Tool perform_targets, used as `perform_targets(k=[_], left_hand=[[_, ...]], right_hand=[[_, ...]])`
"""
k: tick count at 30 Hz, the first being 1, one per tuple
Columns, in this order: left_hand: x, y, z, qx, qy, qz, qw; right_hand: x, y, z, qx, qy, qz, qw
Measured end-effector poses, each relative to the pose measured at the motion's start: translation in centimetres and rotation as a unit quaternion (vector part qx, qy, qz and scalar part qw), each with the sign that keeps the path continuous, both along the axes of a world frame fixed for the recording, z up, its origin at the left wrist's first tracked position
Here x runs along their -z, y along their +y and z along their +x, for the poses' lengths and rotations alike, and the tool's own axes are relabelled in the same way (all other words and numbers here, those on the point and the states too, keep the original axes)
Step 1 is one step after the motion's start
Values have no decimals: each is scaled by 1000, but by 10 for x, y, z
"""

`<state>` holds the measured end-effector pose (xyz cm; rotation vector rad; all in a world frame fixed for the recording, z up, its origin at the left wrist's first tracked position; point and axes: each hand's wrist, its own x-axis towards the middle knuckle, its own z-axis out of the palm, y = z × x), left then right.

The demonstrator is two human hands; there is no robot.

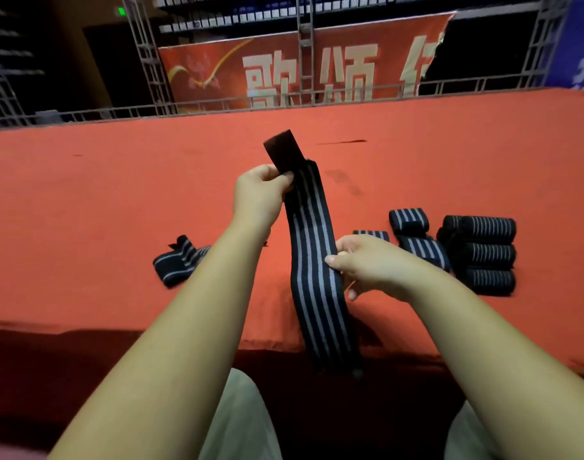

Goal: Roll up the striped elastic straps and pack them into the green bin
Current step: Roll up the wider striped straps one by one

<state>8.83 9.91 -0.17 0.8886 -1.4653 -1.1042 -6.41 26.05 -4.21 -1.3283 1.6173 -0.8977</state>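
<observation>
The left hand [260, 190] is gripping the striped strap [312, 234] below its black tab, and the right hand [367, 263] is pinching it lower down. Its tail is hanging over the red counter's [117, 180] near edge, fading into shadow. Rolled straps [483, 254] are lying along that edge rightward. A red banner [284, 71] is hanging behind.

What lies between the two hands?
In the head view, a length of the striped strap lies there; the left hand holds its upper part, the right hand pinches it.
</observation>
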Motion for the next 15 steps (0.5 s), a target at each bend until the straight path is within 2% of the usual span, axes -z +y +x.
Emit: perform_targets(k=[5,10,15], left_hand=[[52,-25,-11,2,-50,12,999],[101,-61,-30,12,-93,34,995],[133,-94,-55,8,-140,49,989]], right_hand=[[46,-35,-6,57,100,25,993],[73,-55,-13,57,295,22,953],[95,-64,-19,68,333,13,940]])
